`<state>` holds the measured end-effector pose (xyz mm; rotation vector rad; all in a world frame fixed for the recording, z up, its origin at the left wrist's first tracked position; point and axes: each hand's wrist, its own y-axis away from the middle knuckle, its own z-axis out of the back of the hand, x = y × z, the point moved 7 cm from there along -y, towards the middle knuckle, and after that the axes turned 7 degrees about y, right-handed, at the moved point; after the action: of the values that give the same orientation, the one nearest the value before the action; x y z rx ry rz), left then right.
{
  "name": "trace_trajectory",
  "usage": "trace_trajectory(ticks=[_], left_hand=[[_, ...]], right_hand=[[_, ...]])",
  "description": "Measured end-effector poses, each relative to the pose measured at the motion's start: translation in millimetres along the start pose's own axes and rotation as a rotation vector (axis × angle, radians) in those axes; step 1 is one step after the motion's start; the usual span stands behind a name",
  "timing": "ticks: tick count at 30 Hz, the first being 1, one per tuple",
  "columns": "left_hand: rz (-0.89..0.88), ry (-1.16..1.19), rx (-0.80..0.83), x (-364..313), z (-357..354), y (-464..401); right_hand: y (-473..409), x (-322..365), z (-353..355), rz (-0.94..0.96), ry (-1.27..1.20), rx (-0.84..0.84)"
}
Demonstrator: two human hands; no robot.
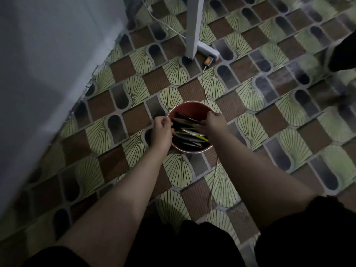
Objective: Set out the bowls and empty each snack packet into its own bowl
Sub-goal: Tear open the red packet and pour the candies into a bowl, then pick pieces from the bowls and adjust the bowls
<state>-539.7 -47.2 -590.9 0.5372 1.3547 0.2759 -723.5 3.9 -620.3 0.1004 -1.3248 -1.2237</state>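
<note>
A round red container (192,104) stands on the patterned floor, seen from straight above. Inside it lie several flat snack packets (189,134), dark with silver and yellow-green edges. Both my hands reach down over its opening. My left hand (161,131) is at the left rim with thumb and fingers pinched on the end of a dark packet (185,120). At the right rim, my right hand (214,123) has its fingers closed on the other end of the same packet. The picture is dim and slightly blurred. No bowl is in view.
A white table leg (193,26) rises behind the container, with a white power strip (210,50) and an orange charger (208,61) at its foot. A white cable (204,83) runs past the container. A pale wall (38,74) is on the left, a dark shoe (342,54) at far right.
</note>
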Motion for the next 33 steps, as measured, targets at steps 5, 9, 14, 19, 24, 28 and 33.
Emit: trace_trajectory(ticks=[5,9,14,19,24,28,33], left_hand=[[-0.113,0.072,-0.004,-93.1,-2.1,83.7],[-0.311,0.172,0.003,-207.6,15.6,198.3],[-0.624,0.246,-0.069,-351.7,81.6,346.7],[-0.826,0.197,-0.309,-442.9,180.6,451.7],[-0.916,0.198,-0.673,-452.5,312.7,539.9],[-0.917,0.225,-0.999,-411.9,412.9,615.7],[-0.843,0.225,-1.307,-343.4,514.8,690.7]], right_hand=[[127.9,81.2,53.1,0.347,0.100,-0.132],[272.6,166.4,119.6,0.637,0.032,-0.115],[453.0,281.3,161.9,1.050,-0.055,0.126],[601.8,361.2,139.9,1.349,-0.003,0.346],[726.5,379.8,65.2,1.554,0.131,0.600],[822.0,351.0,-7.8,1.636,0.152,0.857],[918.9,287.3,-91.2,1.739,0.207,1.092]])
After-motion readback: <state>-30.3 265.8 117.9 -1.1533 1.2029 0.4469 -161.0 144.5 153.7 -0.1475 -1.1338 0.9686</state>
